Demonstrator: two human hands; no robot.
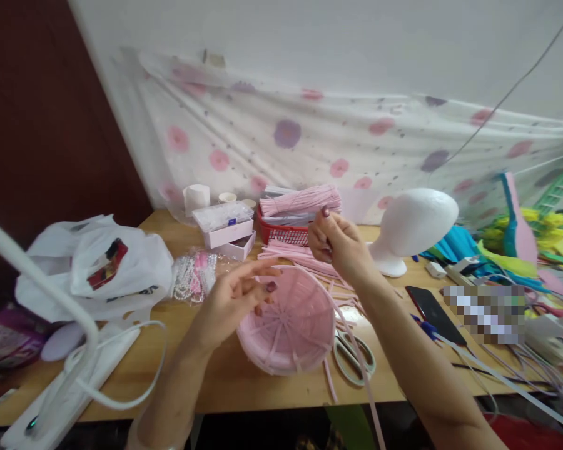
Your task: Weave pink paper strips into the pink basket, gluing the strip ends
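"what's closest?"

"a pink strip (370,400) crossing the table's (244,394) front edge, over the scissors (347,349). just left of those sits the pink woven basket (288,344), its inside showing."

"and the left hand (232,303)?"

"at the basket's left rim, fingers loosely spread; i can't tell if they touch it."

"the right (340,244)?"

"raised beyond the basket, thumb and fingers pressed together; whether they pinch anything, i can't tell."

"farther back?"

"a red tray (284,235) of strip bundles (304,200), then a flowered sheet (248,137)."
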